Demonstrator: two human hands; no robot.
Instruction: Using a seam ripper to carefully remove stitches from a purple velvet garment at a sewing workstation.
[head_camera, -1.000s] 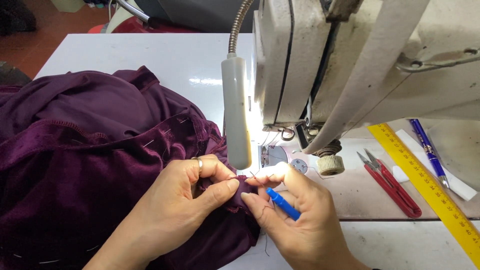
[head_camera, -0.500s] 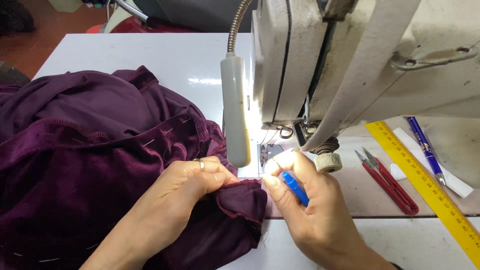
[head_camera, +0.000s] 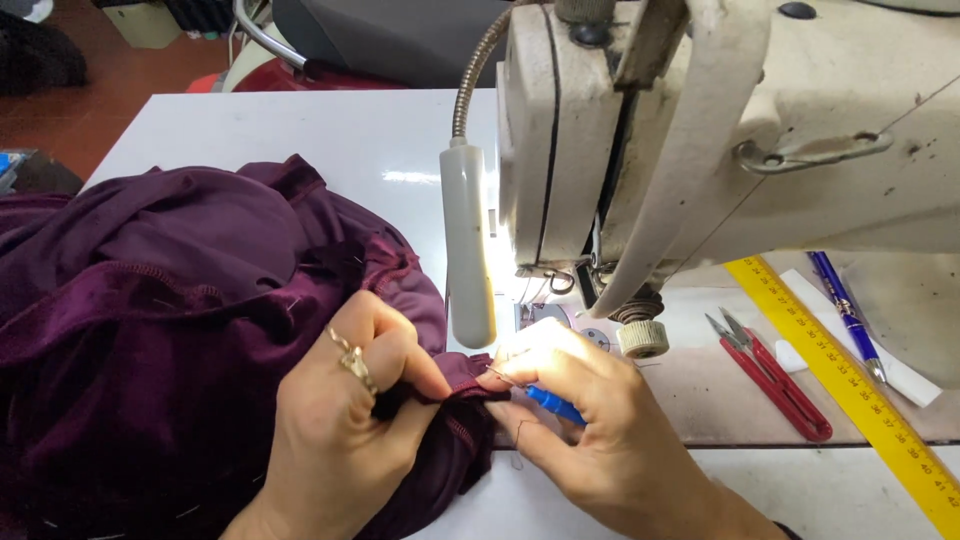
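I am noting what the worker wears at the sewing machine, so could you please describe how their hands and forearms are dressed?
Both hands are bare, without gloves. The left hand wears a gold-coloured ring with a raised ornament. The right hand shows no ring. Both forearms are uncovered as far as visible; a dark edge shows at the right wrist.

bare hands (head_camera: 480, 440), gold ring (head_camera: 353, 361) on left

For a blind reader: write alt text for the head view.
Left hand pinches purple fabric; right hand works at its edge with a blue tool, under a sewing machine. Red snips and ruler lie right.
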